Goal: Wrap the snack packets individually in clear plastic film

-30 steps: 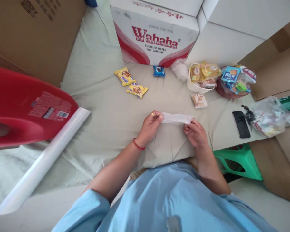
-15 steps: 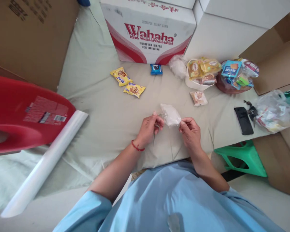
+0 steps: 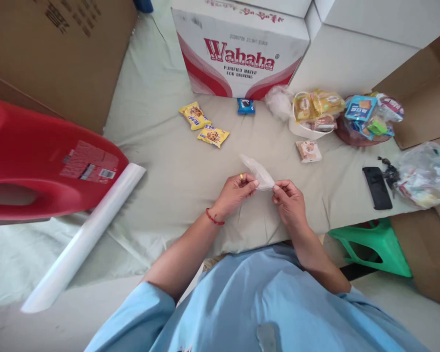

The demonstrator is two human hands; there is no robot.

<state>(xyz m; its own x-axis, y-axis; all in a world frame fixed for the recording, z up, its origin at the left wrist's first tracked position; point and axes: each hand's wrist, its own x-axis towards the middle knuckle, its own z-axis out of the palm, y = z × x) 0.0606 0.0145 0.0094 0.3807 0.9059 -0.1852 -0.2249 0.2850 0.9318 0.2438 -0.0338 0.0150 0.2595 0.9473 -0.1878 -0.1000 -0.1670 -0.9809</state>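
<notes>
Both my hands pinch a small clear plastic bag (image 3: pixel 257 171) above the cloth-covered table (image 3: pixel 161 166). My left hand (image 3: pixel 234 193), with a ring and a red wrist string, grips the bag's near edge from the left. My right hand (image 3: pixel 289 200) grips the same edge from the right, fingers closed. The bag sticks up and away from me, folded narrow. Two yellow cookie packets (image 3: pixel 204 124) and a small blue packet (image 3: pixel 246 106) lie further back on the cloth.
A roll of clear film (image 3: pixel 84 237) and a red plastic stool (image 3: pixel 40 166) lie at left. A Wahaha water carton (image 3: pixel 242 54) stands at the back. Bowls of snacks (image 3: pixel 315 115), a loose pastry packet (image 3: pixel 308 150), a phone (image 3: pixel 377 181), a plastic bag (image 3: pixel 423 176) and a green stool (image 3: pixel 370 244) are at right.
The bag was stretched wide between my hands, then bunched up. My hands have come closer together and now hold it folded narrow, pointing away from me.
</notes>
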